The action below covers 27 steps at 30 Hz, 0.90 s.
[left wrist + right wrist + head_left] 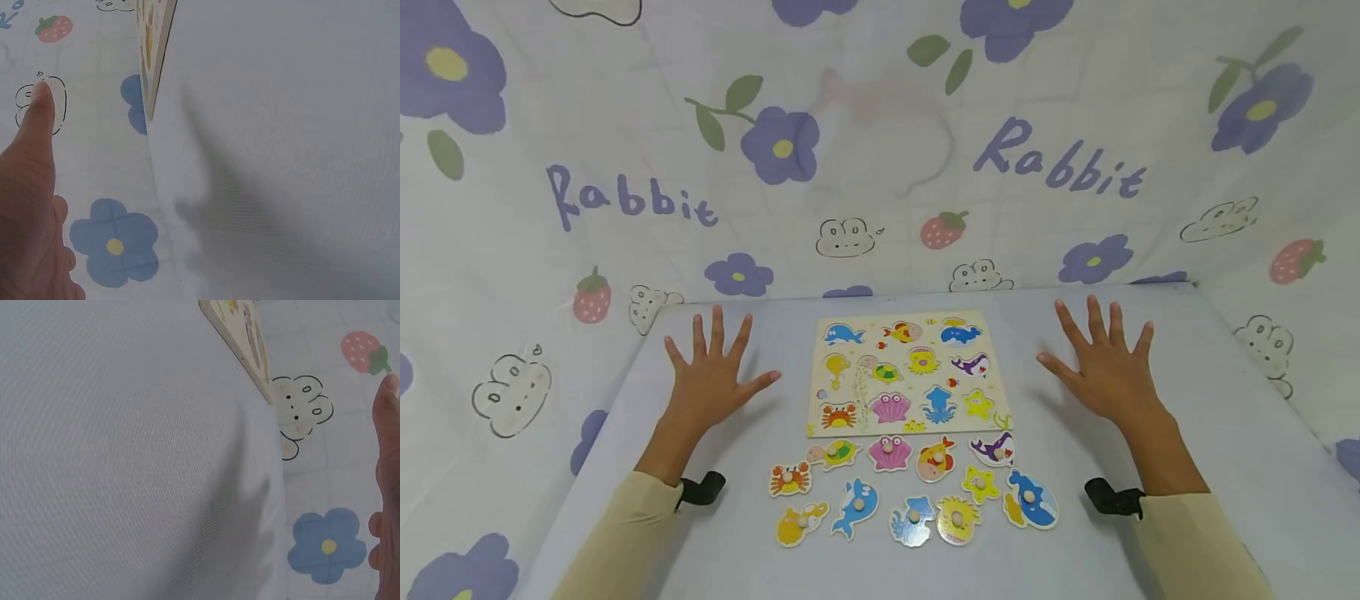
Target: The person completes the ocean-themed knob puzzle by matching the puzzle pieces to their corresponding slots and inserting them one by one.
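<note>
My left hand (709, 387), fingers spread wide, is held left of the wooden puzzle board (850, 386) and holds nothing. On the other side my right hand (1108, 375) is spread the same way, also holding nothing. Sea animals are pictured on the board. Loose knobbed pieces lie in front of it, among them a crab (790, 480), turtle (838, 453), pink shell (890, 455), fish (934, 463), squid (912, 523), octopus (958, 523), dolphin (856, 507), starfish (981, 487) and whale (1036, 502). Each wrist view shows a thumb and a board corner.
A white cloth covers the table (745, 533). Behind it and at both sides hangs a pale curtain (880, 167) printed with flowers, strawberries, rabbits and the word Rabbit. A black strap piece (702, 489) sticks out at the left wrist, another (1112, 498) at the right.
</note>
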{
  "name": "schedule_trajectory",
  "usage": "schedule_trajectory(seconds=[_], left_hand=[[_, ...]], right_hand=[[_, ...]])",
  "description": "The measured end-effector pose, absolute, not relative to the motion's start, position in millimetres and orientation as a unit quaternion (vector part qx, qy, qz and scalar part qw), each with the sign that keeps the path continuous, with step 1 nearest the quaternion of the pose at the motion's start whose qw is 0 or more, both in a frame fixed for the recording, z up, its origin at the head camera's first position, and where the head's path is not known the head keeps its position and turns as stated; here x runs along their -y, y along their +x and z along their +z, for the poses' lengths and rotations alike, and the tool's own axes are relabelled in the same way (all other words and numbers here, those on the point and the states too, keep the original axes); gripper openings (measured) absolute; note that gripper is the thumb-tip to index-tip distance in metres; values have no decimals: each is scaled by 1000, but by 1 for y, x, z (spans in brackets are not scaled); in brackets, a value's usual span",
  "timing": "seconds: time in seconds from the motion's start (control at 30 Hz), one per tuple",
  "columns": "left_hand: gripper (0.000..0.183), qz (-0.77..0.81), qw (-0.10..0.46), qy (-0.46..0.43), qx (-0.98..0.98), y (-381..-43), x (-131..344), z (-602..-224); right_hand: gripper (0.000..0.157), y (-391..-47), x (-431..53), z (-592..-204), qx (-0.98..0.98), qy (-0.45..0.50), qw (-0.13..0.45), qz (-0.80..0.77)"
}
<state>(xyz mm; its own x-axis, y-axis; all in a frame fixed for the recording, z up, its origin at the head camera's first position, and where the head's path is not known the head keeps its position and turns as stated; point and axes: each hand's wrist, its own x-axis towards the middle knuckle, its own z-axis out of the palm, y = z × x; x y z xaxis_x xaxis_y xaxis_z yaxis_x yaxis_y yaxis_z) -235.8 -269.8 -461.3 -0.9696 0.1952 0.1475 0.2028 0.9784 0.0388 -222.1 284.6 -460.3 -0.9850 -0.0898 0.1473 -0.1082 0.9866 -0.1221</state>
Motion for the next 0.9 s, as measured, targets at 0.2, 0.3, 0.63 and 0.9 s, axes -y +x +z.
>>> schedule_trajectory(seconds=[0.2,0.3,0.63,0.9], left_hand=[[103,-34,57,-101,993,-239,268,-459],[102,-48,34,-111,992,-242,265,-461],[95,-78,-50,-152,984,-248,241,-473],[92,-98,-105,-178,973,-255,226,-481]], right_hand=[[87,-221,-287,-457,994,55,61,77],[84,-217,-287,-456,993,55,54,90],[79,-195,-284,-457,982,52,35,179],[74,-184,-282,-457,968,55,-5,245]])
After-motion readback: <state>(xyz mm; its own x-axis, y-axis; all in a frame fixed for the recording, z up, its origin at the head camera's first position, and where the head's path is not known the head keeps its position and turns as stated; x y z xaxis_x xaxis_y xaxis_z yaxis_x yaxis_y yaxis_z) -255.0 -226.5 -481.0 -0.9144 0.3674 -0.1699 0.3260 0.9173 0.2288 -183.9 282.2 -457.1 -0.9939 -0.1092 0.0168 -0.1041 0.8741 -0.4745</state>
